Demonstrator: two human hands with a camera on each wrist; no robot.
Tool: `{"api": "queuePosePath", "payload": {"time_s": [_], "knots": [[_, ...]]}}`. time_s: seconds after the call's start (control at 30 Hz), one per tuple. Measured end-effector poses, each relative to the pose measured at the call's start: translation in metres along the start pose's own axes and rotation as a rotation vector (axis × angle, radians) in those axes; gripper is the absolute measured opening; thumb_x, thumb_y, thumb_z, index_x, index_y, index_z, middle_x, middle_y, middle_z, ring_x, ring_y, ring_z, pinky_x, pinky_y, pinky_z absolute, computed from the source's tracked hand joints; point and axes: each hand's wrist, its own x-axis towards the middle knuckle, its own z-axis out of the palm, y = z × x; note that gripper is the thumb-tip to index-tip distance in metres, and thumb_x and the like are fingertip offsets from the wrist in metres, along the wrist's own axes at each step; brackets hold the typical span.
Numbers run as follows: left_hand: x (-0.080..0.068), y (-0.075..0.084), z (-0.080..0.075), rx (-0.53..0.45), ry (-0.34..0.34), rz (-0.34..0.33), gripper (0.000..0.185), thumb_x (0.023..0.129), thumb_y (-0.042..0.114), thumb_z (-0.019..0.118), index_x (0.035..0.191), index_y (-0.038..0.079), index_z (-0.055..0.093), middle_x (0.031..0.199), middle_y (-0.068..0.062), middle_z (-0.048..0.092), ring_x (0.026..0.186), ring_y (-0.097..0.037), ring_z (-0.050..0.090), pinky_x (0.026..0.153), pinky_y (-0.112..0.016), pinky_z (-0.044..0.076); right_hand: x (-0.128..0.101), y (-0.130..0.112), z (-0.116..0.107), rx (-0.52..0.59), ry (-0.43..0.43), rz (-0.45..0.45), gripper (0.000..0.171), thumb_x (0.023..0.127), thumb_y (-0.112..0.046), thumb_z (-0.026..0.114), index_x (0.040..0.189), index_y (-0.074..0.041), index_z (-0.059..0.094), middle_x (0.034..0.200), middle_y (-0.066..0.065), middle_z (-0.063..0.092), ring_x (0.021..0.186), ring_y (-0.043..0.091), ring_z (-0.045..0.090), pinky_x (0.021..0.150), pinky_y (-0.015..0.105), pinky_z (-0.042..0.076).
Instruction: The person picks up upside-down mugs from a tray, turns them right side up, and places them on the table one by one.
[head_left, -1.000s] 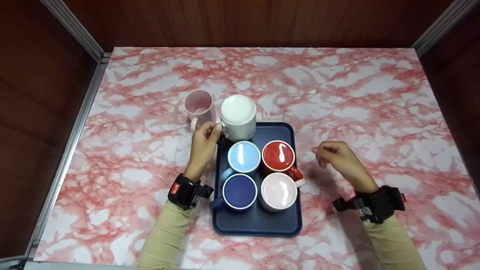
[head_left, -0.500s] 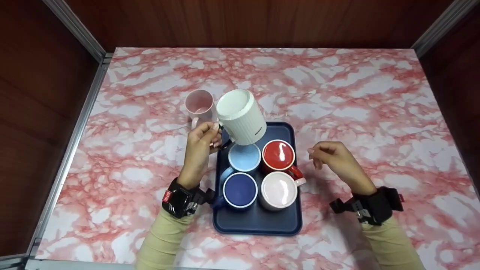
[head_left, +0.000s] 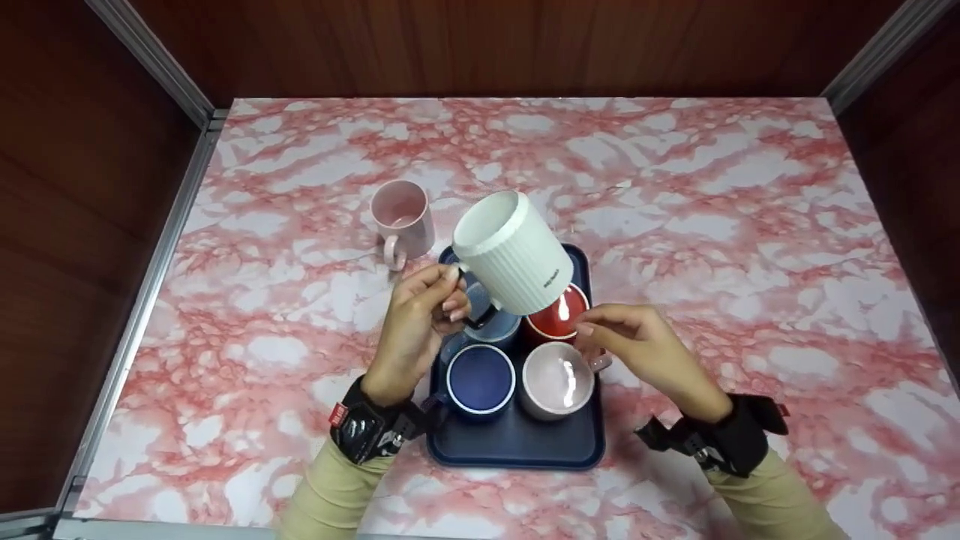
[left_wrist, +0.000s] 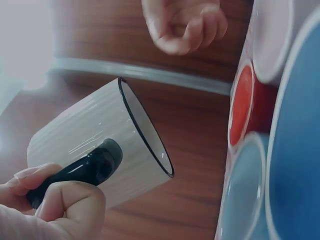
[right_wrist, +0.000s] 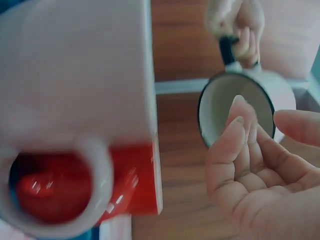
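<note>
My left hand [head_left: 420, 322] holds a white ribbed mug [head_left: 517, 262] by its black handle [left_wrist: 85, 172]. The mug is raised over the far part of the dark blue tray [head_left: 517, 450], tilted with its base up to the left and its mouth down to the right. In the right wrist view its black-rimmed mouth faces the camera. My right hand [head_left: 645, 345] hovers by the tray's right side with bent, relaxed fingers and holds nothing. Below it are a red mug [head_left: 551, 321] and a pale pink mug [head_left: 559, 382], both upside down.
Also upside down on the tray are a dark blue mug [head_left: 480, 382] and a light blue mug [head_left: 495, 328], the latter partly hidden by my left hand. An upright pink mug [head_left: 412, 236] stands on the marbled table [head_left: 712, 187] beyond the tray's left corner. Wood panels [head_left: 525, 45] enclose the table.
The white mug has risen from near the tray's far left corner, moved right and nearer, and tipped from upside down towards its side. My right hand has moved left towards the mugs.
</note>
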Motion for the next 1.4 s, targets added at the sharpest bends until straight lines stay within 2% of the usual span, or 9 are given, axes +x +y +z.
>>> {"api": "queuePosePath", "payload": {"time_s": [0.13,0.23,0.33,0.57,0.77,0.93,1.13,1.27,1.4], "knots": [[-0.003,-0.007,0.008,-0.037,-0.027,-0.025,0.025,0.095,0.001,0.037,0.073,0.002,0.048,0.059,0.000,0.033,0.052,-0.009,0.035,0.046,-0.018,0.020,-0.002,-0.007,0.010,-0.013,-0.011,-0.024,0.023,0.091,-0.010,0.056,0.103,0.008,0.062,0.086,0.026,0.062,0.074,0.030,0.062,0.065,0.037,0.052],[-0.004,-0.012,0.013,-0.055,-0.044,-0.048,0.025,0.096,0.003,0.037,0.073,0.002,0.047,0.059,0.001,0.032,0.052,-0.010,0.035,0.046,-0.018,0.019,-0.002,-0.008,0.017,0.038,-0.046,-0.052,0.025,0.092,-0.011,0.054,0.107,0.007,0.062,0.096,0.026,0.063,0.079,0.034,0.062,0.070,0.040,0.051],[-0.005,-0.016,0.018,-0.067,-0.062,-0.064,0.024,0.096,0.004,0.037,0.074,0.003,0.047,0.059,0.001,0.032,0.053,-0.010,0.034,0.046,-0.019,0.020,-0.001,-0.008,0.021,0.105,-0.080,-0.045,0.029,0.093,-0.011,0.052,0.111,0.011,0.059,0.104,0.028,0.060,0.084,0.039,0.061,0.074,0.044,0.050],[-0.007,-0.023,0.024,-0.127,-0.081,-0.098,0.023,0.097,0.005,0.034,0.077,0.003,0.046,0.059,0.002,0.031,0.053,-0.009,0.033,0.046,-0.018,0.021,-0.002,-0.006,0.028,0.161,-0.043,0.043,0.033,0.093,-0.017,0.053,0.109,0.012,0.059,0.095,0.030,0.061,0.085,0.037,0.062,0.077,0.045,0.049],[-0.008,-0.028,0.029,-0.178,-0.081,-0.116,0.025,0.097,0.006,0.032,0.077,0.003,0.046,0.058,0.002,0.031,0.052,-0.009,0.032,0.046,-0.018,0.021,-0.002,-0.003,0.035,0.195,-0.060,0.031,0.032,0.094,-0.015,0.051,0.101,0.016,0.058,0.091,0.030,0.062,0.081,0.032,0.064,0.076,0.043,0.050],[-0.009,-0.033,0.033,-0.243,-0.077,-0.111,0.025,0.098,0.006,0.029,0.078,0.003,0.044,0.059,0.003,0.031,0.052,-0.009,0.032,0.046,-0.018,0.020,-0.004,-0.002,0.044,0.280,0.044,0.028,0.030,0.093,-0.013,0.052,0.095,0.016,0.059,0.081,0.024,0.064,0.077,0.028,0.064,0.075,0.040,0.051],[-0.013,-0.042,0.038,-0.310,-0.107,-0.082,0.027,0.099,0.007,0.025,0.079,0.003,0.042,0.060,0.003,0.031,0.054,-0.010,0.032,0.048,-0.018,0.022,-0.007,-0.002,0.058,0.541,0.227,-0.025,0.012,0.088,0.002,0.055,0.090,0.005,0.066,0.077,0.012,0.065,0.071,0.021,0.063,0.069,0.034,0.052],[-0.013,-0.048,0.042,-0.320,-0.146,-0.070,0.027,0.099,0.007,0.026,0.080,0.004,0.044,0.060,0.003,0.032,0.055,-0.010,0.034,0.049,-0.018,0.024,-0.008,-0.001,0.062,0.637,0.276,-0.070,0.019,0.086,0.009,0.054,0.084,-0.001,0.070,0.078,0.008,0.065,0.070,0.018,0.062,0.067,0.029,0.051],[-0.013,-0.052,0.044,-0.296,-0.139,-0.073,0.027,0.099,0.006,0.028,0.080,0.003,0.046,0.060,0.001,0.035,0.055,-0.011,0.037,0.049,-0.018,0.026,-0.010,-0.001,0.062,0.685,0.308,-0.006,0.021,0.086,0.008,0.053,0.083,-0.003,0.071,0.080,0.007,0.065,0.068,0.017,0.062,0.064,0.027,0.050]]}}
